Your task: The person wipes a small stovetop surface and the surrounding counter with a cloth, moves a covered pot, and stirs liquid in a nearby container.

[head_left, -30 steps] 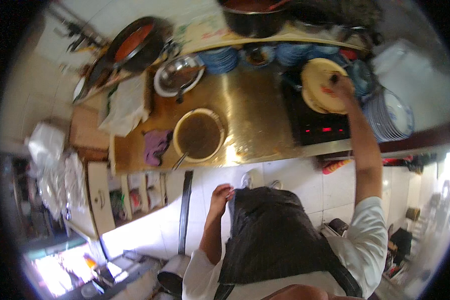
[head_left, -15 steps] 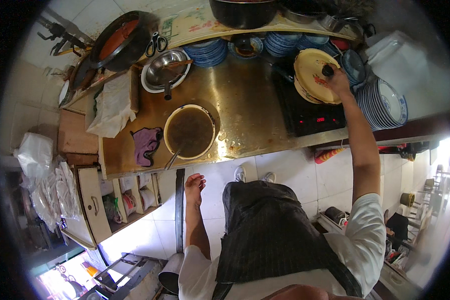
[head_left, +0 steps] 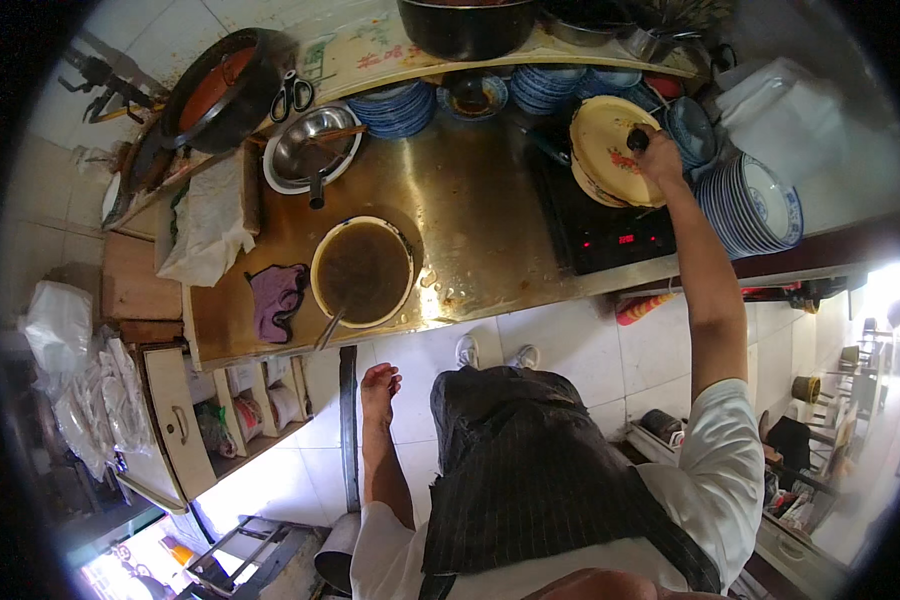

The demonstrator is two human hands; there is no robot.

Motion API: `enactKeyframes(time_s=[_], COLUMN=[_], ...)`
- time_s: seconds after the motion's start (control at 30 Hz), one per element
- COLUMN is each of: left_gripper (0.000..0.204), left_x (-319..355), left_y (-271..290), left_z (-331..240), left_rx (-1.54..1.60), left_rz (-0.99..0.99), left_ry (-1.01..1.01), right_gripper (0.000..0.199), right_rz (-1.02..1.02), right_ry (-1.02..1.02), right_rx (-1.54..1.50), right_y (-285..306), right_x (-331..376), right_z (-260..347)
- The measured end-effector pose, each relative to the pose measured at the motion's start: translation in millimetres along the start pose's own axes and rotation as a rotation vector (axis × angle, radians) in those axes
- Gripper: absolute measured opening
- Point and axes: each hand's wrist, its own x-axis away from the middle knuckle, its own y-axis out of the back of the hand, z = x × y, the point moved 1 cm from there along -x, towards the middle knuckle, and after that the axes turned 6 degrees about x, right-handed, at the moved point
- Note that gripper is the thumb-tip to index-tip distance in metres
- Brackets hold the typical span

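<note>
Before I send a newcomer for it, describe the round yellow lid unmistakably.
On the brassy metal counter, find the flat black cooktop at right. There the round yellow lid is over a yellow pot, the right hand gripping its black knob. Its red floral decoration sets it apart from the stacked blue-patterned white plates.

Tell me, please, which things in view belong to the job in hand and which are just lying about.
In the job: right hand, gripping the black knob; yellow lid with red flowers; yellow enamel pot under it; black induction cooktop, display lit.

Apparently lying about: purple cloth; scissors; stacked blue dishes; stacked blue-patterned white plates.
</note>
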Motion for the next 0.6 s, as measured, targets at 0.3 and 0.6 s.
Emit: enactKeyframes(time_s=[0.3, 0.6], left_gripper=[0.014, 0.014], left_x=[0, -3], left_y=[-10, -1], left_z=[4, 22], left_rx=[-0.002, -0.018], left_rz=[0.005, -0.017], left_ry=[0.013, 0.077], right_gripper=[0.049, 0.051], right_rz=[-0.122, -0.078], right_ry=[0.054, 0.168], right_rx=[-0.078, -0.126], right_y=[-2, 9], right_x=[-1, -5], right_z=[-10, -6])
